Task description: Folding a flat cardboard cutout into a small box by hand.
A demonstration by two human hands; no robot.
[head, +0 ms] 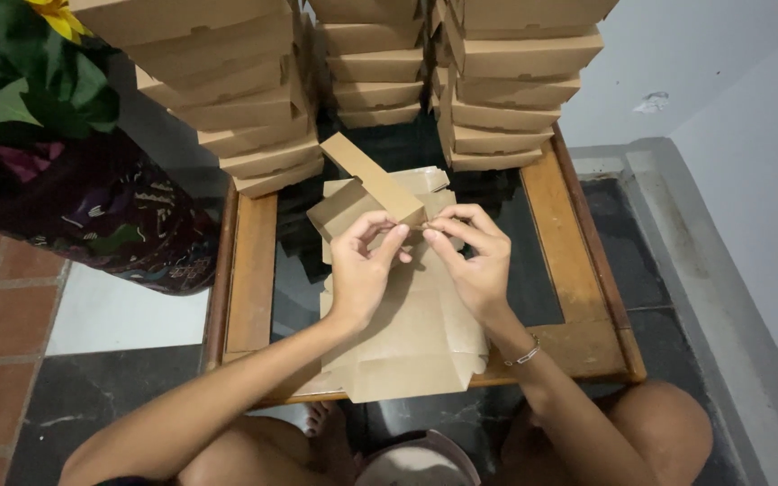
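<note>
A flat brown cardboard box blank (416,333) lies on a low table (569,225) with a wooden frame and a dark glass top. One long side flap (366,171) of the blank stands folded up, slanting toward the back left. My left hand (364,265) pinches the near end of that flap between thumb and fingers. My right hand (472,256), with a thin bracelet on its wrist, pinches the same corner from the right. More flat blanks lie under the top one.
Three tall stacks of folded brown boxes (245,99) (375,63) (511,81) fill the back of the table. A dark patterned cloth and green leaves (65,171) are on the left. A grey wall (758,180) rises on the right. My bare knees flank the table's front edge.
</note>
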